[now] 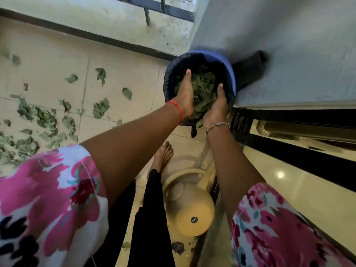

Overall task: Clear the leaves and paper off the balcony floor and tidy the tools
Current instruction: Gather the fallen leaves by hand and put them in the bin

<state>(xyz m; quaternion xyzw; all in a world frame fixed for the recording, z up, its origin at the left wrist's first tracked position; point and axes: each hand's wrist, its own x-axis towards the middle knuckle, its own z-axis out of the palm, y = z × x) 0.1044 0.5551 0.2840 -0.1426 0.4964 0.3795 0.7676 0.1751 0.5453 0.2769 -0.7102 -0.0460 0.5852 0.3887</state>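
Both hands at bin mouth now. Left hand [185, 97] and right hand [216, 106]: fingers straight, palms squeezing wad of green leaves [203, 87] between them, carried rather than gripped. Round blue plastic bin with black liner [229, 72] directly beneath hands, wad inside rim. My call: sink lower before parting palms, part slowly, brush clinging bits off over liner, avoid snagging loose liner edge. Scattered green leaves [44, 120] on cream tiled balcony floor [119, 74], well left of left hand. More loads waiting.
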